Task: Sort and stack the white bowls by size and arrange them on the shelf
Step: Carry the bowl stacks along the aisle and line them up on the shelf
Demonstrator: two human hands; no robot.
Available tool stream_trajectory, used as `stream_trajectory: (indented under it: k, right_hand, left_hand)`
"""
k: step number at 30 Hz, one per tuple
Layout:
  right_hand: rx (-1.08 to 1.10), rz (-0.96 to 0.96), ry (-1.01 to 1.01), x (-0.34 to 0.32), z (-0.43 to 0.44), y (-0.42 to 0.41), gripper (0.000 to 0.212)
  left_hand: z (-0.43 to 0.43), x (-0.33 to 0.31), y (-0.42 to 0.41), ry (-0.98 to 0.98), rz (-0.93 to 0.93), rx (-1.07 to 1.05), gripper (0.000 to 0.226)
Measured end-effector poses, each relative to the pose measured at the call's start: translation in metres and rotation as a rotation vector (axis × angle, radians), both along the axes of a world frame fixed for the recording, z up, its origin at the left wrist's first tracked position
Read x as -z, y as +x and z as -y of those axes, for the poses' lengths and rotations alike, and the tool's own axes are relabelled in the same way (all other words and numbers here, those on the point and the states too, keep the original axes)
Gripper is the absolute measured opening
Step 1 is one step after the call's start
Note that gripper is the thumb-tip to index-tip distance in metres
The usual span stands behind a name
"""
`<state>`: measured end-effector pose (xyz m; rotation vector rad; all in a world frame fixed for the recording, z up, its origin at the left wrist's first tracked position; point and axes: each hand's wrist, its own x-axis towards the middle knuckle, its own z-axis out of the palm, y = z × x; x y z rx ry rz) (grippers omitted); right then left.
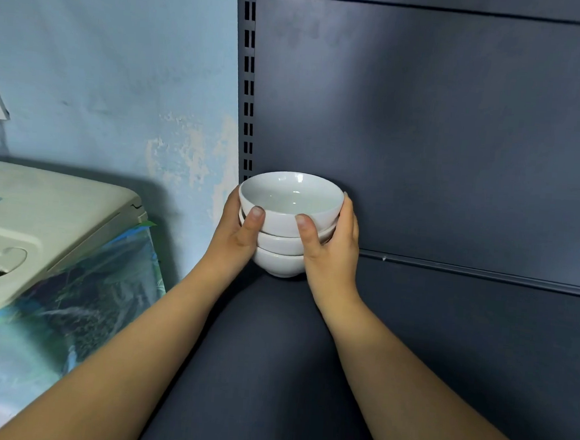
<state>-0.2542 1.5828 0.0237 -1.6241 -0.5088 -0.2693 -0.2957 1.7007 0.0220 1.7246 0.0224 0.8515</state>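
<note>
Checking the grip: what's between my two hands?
A stack of three white bowls sits between the left hand and right hand, per the head view.

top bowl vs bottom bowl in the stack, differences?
Top bowl shows its full rim and inside; bottom bowl shows only outer wall and foot. Both thumbs press the top bowl's wall; the bottom bowl sits lower between left hand and right hand. Shared: white, glossy, upright, nested in one stack.

Probably a storeroom or back room of a modest home or small shop. A dark grey metal shelf with a slotted upright, of the shop-fitting kind, stands against a pale blue wall with flaking paint, beside a beige plastic lid over a glassy tank.
</note>
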Motion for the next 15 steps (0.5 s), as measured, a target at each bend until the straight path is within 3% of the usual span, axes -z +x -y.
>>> stream_trajectory:
  k: [5, 8, 10, 12, 15]
  right_hand:
    - [-0.002, 0.007, -0.001, -0.002, 0.003, 0.001, 0.096]
    - [-0.02, 0.0, -0.03, -0.003, 0.004, -0.001, 0.098]
    - [-0.034, -0.01, -0.042, -0.004, 0.006, -0.003, 0.098]
    - [-0.038, 0.002, -0.058, -0.008, 0.011, -0.005, 0.09]
    - [-0.022, 0.02, -0.126, -0.012, 0.023, -0.007, 0.066]
  left_hand:
    - [0.0, 0.001, -0.002, -0.009, -0.044, 0.028, 0.108]
    - [-0.001, -0.001, -0.007, -0.028, -0.107, 0.066, 0.063]
    - [-0.001, 0.0, -0.013, -0.064, -0.13, 0.073, 0.048]
    - [-0.001, -0.001, -0.022, -0.06, -0.146, 0.076, 0.044]
    - [0.005, -0.008, -0.037, -0.068, -0.165, 0.027, 0.017]
